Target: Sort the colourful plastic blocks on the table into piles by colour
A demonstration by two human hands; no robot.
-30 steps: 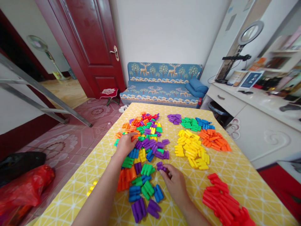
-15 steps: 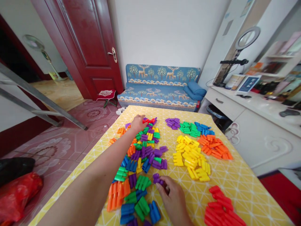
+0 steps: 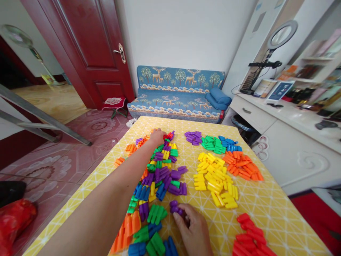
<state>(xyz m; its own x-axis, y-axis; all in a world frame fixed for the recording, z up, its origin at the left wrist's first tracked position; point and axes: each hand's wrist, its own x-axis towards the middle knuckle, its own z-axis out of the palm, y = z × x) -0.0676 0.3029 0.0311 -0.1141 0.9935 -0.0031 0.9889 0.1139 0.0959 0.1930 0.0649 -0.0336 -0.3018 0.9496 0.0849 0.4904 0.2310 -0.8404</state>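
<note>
My left hand (image 3: pixel 158 137) reaches to the far end of a mixed heap of plastic building blocks (image 3: pixel 163 173), touching or close beside red blocks (image 3: pixel 169 136). Its fingers are mostly hidden behind the hand, so I cannot see whether they grip anything. Near the table's front, my right hand (image 3: pixel 193 225) is closed on a purple block (image 3: pixel 176 207), pinched between thumb and fingers just above the cloth. Green blocks (image 3: pixel 157 214) and large orange blocks (image 3: pixel 125 233) lie to the left of that hand; my left forearm covers part of the heap.
Single-colour piles lie on the yellow tablecloth (image 3: pixel 210 231): purple (image 3: pixel 193 137), green (image 3: pixel 213 145), blue (image 3: pixel 229 144), orange (image 3: pixel 243 165), yellow (image 3: pixel 215 176) and red (image 3: pixel 252 234). A blue sofa (image 3: pixel 176 94) stands beyond the table, a white cabinet (image 3: pixel 298 149) at right.
The view has shifted slightly, so the table appears further left. My left hand stays at the far red blocks, and my right hand still holds the purple block.
</note>
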